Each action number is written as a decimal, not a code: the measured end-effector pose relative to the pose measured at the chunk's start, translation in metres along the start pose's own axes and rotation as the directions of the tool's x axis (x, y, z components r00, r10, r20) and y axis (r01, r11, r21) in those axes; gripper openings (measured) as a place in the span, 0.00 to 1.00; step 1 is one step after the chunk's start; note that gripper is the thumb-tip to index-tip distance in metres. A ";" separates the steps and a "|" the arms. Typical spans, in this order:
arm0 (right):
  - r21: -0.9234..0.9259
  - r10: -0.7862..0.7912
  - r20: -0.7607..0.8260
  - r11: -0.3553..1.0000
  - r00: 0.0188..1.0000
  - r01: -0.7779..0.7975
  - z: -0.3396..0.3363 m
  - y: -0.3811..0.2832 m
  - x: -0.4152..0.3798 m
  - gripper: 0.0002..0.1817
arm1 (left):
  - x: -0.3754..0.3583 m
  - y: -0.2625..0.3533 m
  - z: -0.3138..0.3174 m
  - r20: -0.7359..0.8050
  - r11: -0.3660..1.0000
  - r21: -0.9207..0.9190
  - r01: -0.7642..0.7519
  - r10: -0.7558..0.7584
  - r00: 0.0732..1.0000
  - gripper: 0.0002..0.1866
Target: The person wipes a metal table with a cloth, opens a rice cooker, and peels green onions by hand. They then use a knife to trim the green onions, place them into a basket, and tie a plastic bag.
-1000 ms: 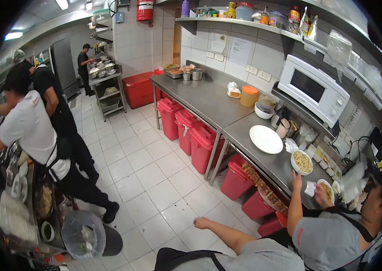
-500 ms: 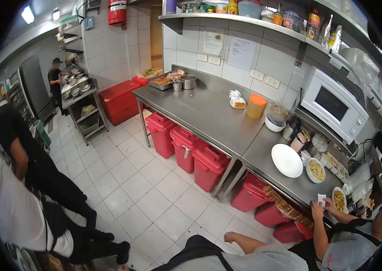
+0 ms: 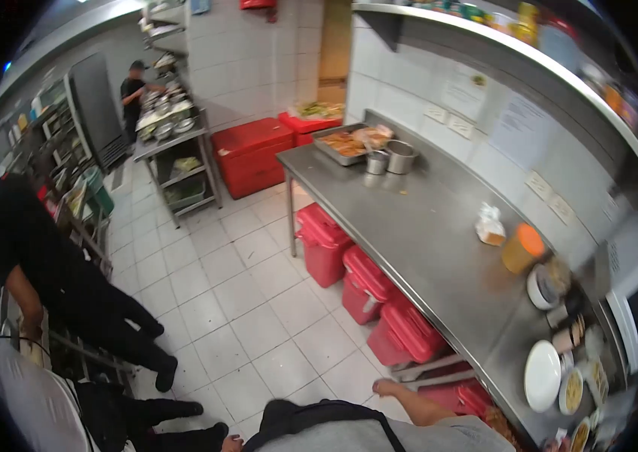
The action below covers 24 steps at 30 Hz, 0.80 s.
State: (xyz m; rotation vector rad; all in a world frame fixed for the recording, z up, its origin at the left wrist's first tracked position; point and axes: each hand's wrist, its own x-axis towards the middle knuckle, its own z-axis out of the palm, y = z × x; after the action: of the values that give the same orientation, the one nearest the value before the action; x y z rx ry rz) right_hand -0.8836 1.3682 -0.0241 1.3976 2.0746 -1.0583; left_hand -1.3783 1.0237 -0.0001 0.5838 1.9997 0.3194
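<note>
My right hand (image 3: 386, 387) hangs near the red bin (image 3: 407, 333) under the steel table (image 3: 417, 233) at right; my left hand (image 3: 232, 444) shows at the near edge. I cannot tell whether either is clenched.

Steel table (image 3: 432, 248): food tray (image 3: 332, 156) and metal pots (image 3: 400, 160) set at far end; wrapped pack (image 3: 491, 229) and orange-lidded tub (image 3: 522, 250) placed toward back edge. Adjoining table (image 3: 509, 363): white plate (image 3: 542, 377) and food bowls (image 3: 563, 399) laid out. Tiled floor (image 3: 247, 324): red bins (image 3: 403, 331) parked under the tables, red box (image 3: 252, 160) set farther off.
</note>
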 end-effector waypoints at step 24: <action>0.438 -0.224 0.113 0.886 0.968 0.153 -0.430 -0.342 0.367 0.21 | 0.461 0.454 -0.379 -0.341 0.849 -0.318 -0.423 0.314 0.886 0.19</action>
State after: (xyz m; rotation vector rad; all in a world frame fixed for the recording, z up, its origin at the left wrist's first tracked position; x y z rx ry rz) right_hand -1.3151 1.8508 0.1085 1.2564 1.9645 -1.7339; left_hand -1.7720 1.6602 0.0407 0.7001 1.9975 1.0630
